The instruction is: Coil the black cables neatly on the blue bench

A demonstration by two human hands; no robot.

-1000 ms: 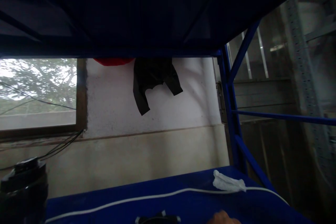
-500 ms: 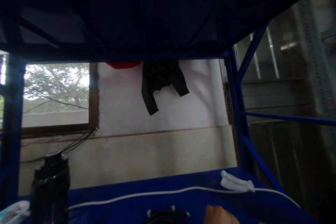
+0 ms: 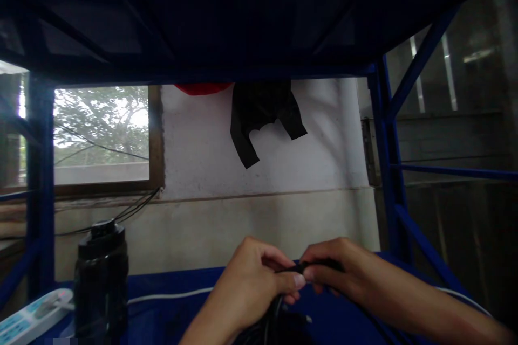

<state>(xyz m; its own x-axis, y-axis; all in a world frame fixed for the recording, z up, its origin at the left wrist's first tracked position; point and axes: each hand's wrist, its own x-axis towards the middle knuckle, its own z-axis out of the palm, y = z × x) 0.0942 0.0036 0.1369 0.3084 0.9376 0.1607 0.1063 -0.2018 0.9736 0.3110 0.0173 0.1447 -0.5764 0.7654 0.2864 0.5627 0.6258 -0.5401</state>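
Note:
My left hand point(image 3: 263, 275) and my right hand point(image 3: 335, 267) are raised above the blue shelf point(image 3: 182, 279), their fingertips almost meeting. Both are closed on a black cable point(image 3: 298, 268), pinched between thumb and fingers. From my left hand the cable curves down into a dark bundle of cable point(image 3: 267, 329) at the bottom edge. A small metallic plug tip point(image 3: 308, 319) shows beside that bundle. Another dark length of cable runs from under my right hand toward the lower right. The exact ends between my fingers are too dark to make out.
A large dark bottle point(image 3: 101, 285) stands at the left of the shelf. Beside it lies a white power strip point(image 3: 36, 315) with blue sockets. A white cord point(image 3: 174, 296) crosses the shelf. Blue posts point(image 3: 390, 172) and an upper shelf point(image 3: 243, 16) frame the space; a window point(image 3: 101, 135) is behind.
Both hands have come up into view, now with the black cable between them; earlier only part of one hand showed at the bottom. The view has shifted slightly left and down.

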